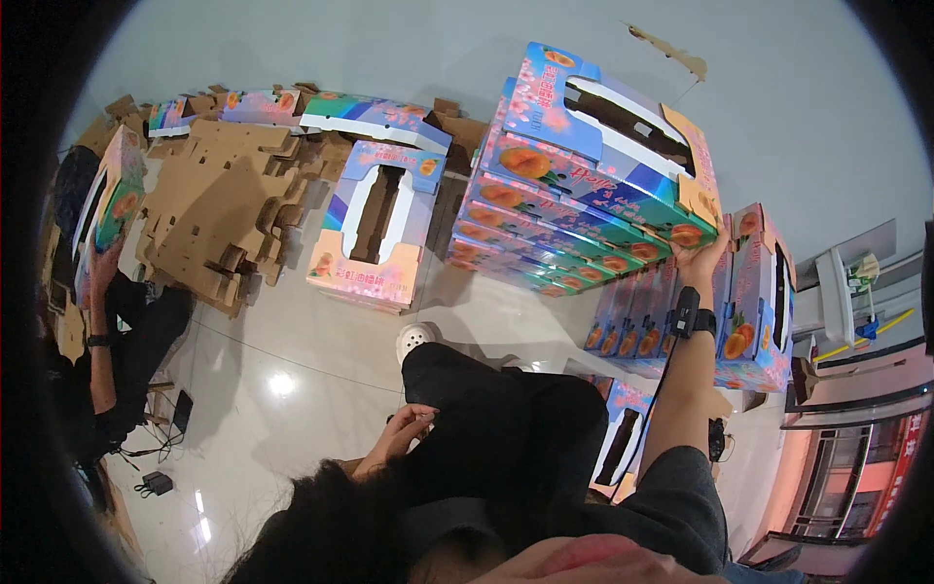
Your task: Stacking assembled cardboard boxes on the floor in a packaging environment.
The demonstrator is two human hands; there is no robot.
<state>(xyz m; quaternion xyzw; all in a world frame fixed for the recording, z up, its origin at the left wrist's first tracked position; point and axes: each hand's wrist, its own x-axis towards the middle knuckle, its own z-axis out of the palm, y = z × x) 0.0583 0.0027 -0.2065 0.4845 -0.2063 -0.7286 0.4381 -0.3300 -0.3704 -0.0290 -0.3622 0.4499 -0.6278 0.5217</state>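
Fingers [708,245] of the right hand [699,261] lie spread and flat against the near right corner of the top box [598,146], pressing on its edge rather than closing round it; nothing is clasped in them. Seen from the head camera, that box crowns a stack [545,238] of bright printed fruit cartons standing on the tiled floor [292,350], directly ahead of the right arm, which reaches out straight with a black wrist device [693,316] strapped on. The top box runs long from upper left to lower right, its window cut-out facing up, and its right end meets the hand. The left hand [407,428] hangs well apart, low by the person's black trouser knee [486,409], fingers loosely curled and holding nothing, so the right is plainly the nearer hand. To the stack's left one open carton [375,229] stands alone; behind it lies a heap of flat brown cardboard [219,190]. More cartons [749,292] stand on end at the right, just beside the stack. At the far left another person, seated in dark clothes, holds a carton [112,200] up in one hand [105,268].
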